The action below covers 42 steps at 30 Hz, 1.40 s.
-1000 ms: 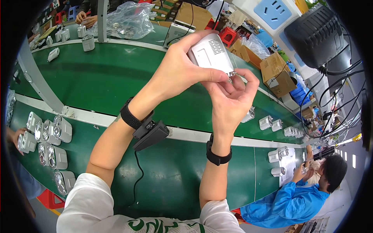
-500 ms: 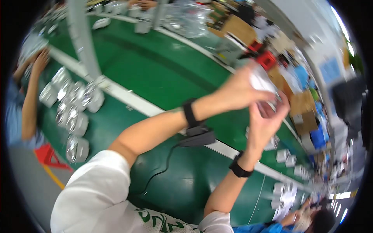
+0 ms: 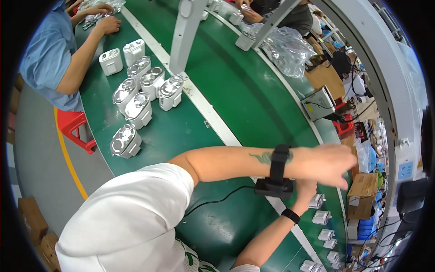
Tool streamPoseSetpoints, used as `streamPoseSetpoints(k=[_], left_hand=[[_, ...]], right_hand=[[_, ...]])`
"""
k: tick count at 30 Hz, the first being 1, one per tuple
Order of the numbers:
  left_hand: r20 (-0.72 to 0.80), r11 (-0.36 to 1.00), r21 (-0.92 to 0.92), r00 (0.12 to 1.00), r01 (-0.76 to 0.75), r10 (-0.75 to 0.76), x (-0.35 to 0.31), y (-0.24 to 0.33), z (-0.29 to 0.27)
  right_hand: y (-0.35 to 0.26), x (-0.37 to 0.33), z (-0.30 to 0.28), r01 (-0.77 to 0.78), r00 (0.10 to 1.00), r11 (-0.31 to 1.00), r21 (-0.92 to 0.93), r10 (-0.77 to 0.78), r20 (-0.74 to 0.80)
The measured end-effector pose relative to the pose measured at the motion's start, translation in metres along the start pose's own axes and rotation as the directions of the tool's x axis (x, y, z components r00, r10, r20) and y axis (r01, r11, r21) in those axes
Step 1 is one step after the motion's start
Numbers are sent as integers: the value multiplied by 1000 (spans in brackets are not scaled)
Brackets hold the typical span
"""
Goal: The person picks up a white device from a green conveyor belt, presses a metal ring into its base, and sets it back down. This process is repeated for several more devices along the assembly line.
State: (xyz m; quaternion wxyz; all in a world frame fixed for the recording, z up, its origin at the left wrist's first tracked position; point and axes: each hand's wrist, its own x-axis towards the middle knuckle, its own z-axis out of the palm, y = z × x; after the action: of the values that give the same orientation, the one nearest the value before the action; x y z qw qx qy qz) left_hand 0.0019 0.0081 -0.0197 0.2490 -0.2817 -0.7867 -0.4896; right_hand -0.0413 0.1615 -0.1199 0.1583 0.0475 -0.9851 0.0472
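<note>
Because the left wrist blocks the view of the right hand (image 3: pixel 306 189) and blur affects the left hand (image 3: pixel 328 164), a unit in either grasp cannot be confirmed. Work appears partway through: six white units with clear covers (image 3: pixel 138 110) stand grouped on the near green bench (image 3: pixel 222 229), two white units with plainer tops (image 3: pixel 110 62) stand just beyond them, and a row of white units (image 3: pixel 322 217) occupies the green strip (image 3: pixel 235 86) past the metal rail (image 3: pixel 208 112), near the right hand. Which units are complete cannot be determined. The left arm is bent at the elbow, its forearm extending rightward above the rail. The left fingers appear folded; whether they pinch anything cannot be told. The right forearm angles upward from the lower edge; its finger state is hidden.
</note>
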Motion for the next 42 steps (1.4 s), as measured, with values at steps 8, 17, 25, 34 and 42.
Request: streamPoseSetpoints(k=[8,17,25,34,42], left_hand=[[-90,950,173,957,-259,277,-80,127,7],[-91,933,35,929,-357,359,-156,189,-7],[-121,866,54,858,-497,500,-151,175,9],[-216,908,31,884,-419,415,-69,127,-20],[-139,932,326,983,158,-119,-26,17,-76]], right_hand=[[-129,-26,-76,658,735,464,593,-566,-373],[-307,-140,-57,760,-204,-449,471,-852,-482],[-309,-128,-41,675,-232,-507,535,-835,-499],[-119,-42,-114,773,624,395,496,-613,-485],[-31,-11,-102,649,759,540,536,-499,-417]])
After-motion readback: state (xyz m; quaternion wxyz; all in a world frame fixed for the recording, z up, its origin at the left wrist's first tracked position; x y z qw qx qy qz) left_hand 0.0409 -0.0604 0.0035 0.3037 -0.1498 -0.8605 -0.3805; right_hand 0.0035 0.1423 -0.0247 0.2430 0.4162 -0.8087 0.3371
